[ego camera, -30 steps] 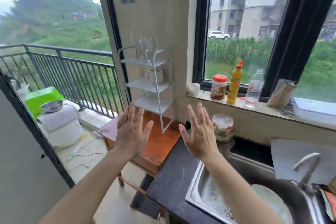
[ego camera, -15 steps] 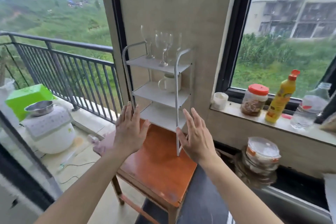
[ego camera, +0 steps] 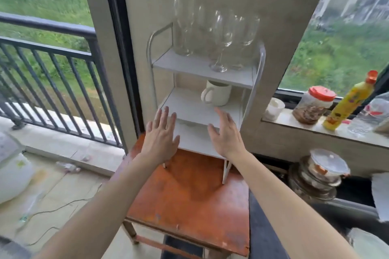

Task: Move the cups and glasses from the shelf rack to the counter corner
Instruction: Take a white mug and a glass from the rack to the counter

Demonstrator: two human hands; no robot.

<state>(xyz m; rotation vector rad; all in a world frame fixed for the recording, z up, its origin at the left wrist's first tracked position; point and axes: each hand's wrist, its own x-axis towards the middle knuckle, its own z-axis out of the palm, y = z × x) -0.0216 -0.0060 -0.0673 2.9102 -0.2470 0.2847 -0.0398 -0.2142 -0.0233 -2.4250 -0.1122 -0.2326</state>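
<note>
One white mug (ego camera: 216,93) stands on the middle tier of the three-tier white shelf rack (ego camera: 189,65), and on the top tier clear glasses (ego camera: 221,33) crowd together, at least four but too blurred to count surely. Both hands hold nothing: the left hand (ego camera: 161,135) and the right hand (ego camera: 226,134) hover with fingers spread wide before the lower tiers, below the mug. The rack stands on an orange table (ego camera: 189,195) beside the dark counter (ego camera: 259,233), and on the sill to the right are one small white cup (ego camera: 273,108), one red-lidded jar (ego camera: 315,105) and one yellow bottle (ego camera: 350,103).
</note>
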